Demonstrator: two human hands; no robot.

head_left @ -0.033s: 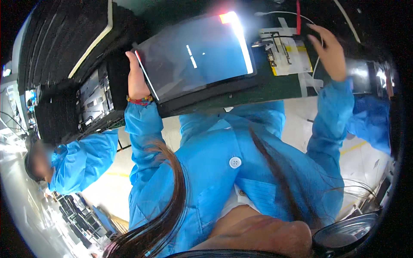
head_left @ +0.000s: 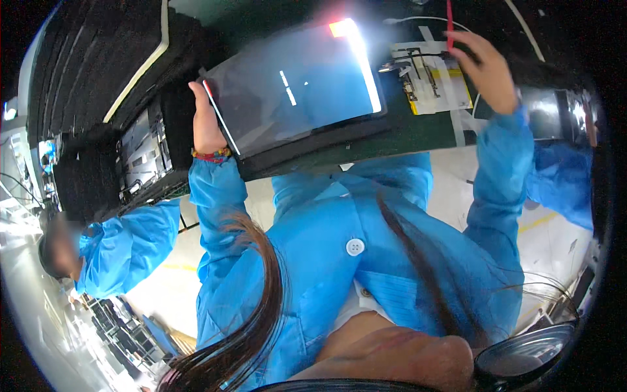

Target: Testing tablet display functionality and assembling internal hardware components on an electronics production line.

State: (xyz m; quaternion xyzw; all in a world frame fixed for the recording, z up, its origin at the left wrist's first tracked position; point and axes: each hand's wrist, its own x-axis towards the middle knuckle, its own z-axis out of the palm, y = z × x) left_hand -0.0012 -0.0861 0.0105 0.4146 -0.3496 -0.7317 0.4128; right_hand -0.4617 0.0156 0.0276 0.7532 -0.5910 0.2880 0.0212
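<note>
A large tablet-like screen (head_left: 297, 91) lies tilted at the dark bench's front edge, glowing along its right side. My left hand (head_left: 208, 124) grips its left edge, thumb showing and the other fingers mostly hidden. To the right of the screen is a white and yellow board (head_left: 436, 85) with thin dark flex cables taped across it. Over that board's right corner reaches my right hand (head_left: 490, 75), fingers stretched and apart. Its fingertips are at a narrow red strip (head_left: 449, 19); whether they touch it I cannot tell.
A black tray (head_left: 145, 147) with several flat parts stands on the left. A white cable (head_left: 418, 19) curves behind the board. A shiny, clear-looking object (head_left: 552, 114) sits at the right. A co-worker in a blue sleeve (head_left: 130, 242) is at left; more blue cloth (head_left: 562, 186) shows right.
My right hand has moved left and slightly toward the red strip, its fingertips coming up to it. My left hand and the screen have barely shifted.
</note>
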